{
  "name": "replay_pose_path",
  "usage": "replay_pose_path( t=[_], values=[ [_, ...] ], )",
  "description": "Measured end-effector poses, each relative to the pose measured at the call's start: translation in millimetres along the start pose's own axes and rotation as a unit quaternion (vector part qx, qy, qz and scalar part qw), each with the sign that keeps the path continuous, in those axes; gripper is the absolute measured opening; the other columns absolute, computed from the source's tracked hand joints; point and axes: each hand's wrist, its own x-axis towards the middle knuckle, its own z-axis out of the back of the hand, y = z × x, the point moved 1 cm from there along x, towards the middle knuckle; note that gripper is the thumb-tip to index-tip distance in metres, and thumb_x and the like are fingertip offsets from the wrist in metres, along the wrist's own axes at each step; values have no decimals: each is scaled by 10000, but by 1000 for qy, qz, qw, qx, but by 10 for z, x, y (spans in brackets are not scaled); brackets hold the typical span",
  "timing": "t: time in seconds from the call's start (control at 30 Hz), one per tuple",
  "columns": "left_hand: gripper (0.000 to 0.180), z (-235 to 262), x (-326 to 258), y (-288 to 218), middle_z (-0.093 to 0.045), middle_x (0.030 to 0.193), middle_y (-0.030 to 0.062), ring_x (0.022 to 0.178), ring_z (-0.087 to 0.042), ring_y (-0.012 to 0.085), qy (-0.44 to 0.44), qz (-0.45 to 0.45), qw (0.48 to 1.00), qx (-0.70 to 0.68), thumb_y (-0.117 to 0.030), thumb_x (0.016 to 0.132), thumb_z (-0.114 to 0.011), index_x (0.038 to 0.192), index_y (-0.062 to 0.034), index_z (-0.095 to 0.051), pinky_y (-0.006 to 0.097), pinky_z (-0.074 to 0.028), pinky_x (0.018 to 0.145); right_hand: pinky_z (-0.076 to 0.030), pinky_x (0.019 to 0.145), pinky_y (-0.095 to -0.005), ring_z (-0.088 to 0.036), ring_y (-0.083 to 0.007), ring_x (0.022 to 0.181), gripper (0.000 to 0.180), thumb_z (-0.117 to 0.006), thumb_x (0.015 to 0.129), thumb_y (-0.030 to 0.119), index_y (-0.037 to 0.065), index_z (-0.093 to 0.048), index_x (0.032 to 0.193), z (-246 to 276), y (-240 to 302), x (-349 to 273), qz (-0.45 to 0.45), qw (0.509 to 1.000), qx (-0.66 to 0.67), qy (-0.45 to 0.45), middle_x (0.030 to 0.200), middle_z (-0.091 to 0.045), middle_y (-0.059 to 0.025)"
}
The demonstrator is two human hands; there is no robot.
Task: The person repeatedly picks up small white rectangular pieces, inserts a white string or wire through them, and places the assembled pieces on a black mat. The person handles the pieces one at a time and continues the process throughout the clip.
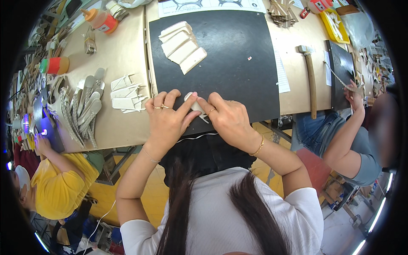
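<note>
Near the front edge of a black mat (225, 51), I hold a small white strip-like piece (196, 109) between both hands. A thin loose strap end sticks out below it. The thumb and forefinger of my left hand (166, 114) pinch its left side, with the other fingers raised. My right hand (229, 118) is curled, its fingertips pressed on the piece's right side. The fingers hide part of the piece. Farther up the mat lies an overlapping row of cream, folded-looking pieces (182, 46). White pieces with thin straps (127, 94) are stacked left of my left hand.
Braided straps (78, 108) lie at the left, near a bottle with a green cap (55, 65) and an orange-topped bottle (100, 21). To the right are a wooden-handled hammer (310, 78) and a yellow tray (334, 26). Co-workers sit at both sides, one in a yellow shirt (63, 187).
</note>
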Motion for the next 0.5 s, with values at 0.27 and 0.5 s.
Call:
replay_pose_path(
  t=[0.27,0.5],
  values=[
    [485,21,8,16,-571,1193,58,1133,-495,267,-2,25,1000,-16,-395,785,-849,1235,-247,-748,442,-327,957,-488,535,-290,-596,-131,570,374,-687,818,95,24,-734,1182,113,-74,-240,10,1000,1,4,848,-488,-46],
    [470,39,24,20,-566,1201,67,1144,-489,270,6,20,1000,-12,-411,802,-835,1229,-239,-740,451,-330,941,-488,527,-285,-590,-123,559,375,-675,823,79,24,-735,1189,106,-77,-299,4,1000,-8,12,858,-488,-43]
  ],
)
